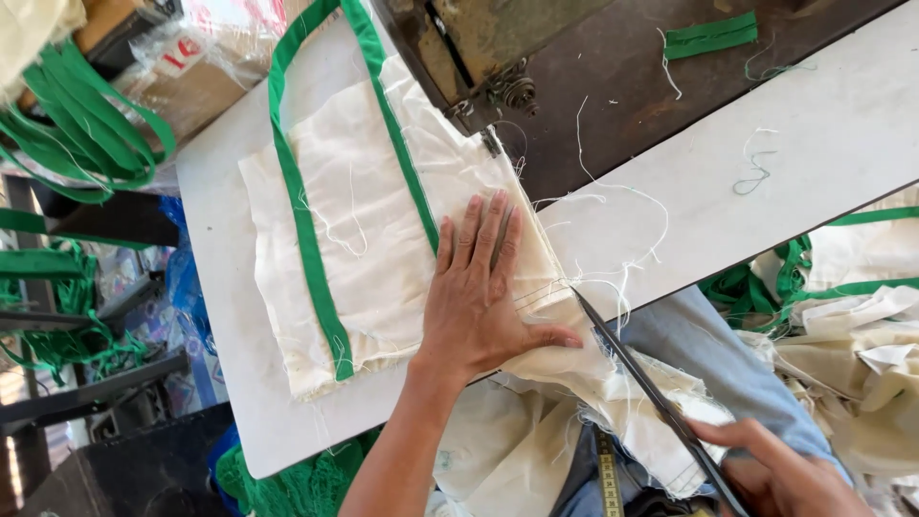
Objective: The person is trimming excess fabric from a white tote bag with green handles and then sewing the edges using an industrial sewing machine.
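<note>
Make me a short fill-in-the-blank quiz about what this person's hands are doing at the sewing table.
1. The left hand lies flat on the cream-coloured ____.
2. The right hand holds a pair of ____.
3. The strap sewn onto the cloth is ____ in colour.
4. Loose white ____ trail across the table beside the sewing machine.

Missing words: cloth; scissors; green; threads
</note>
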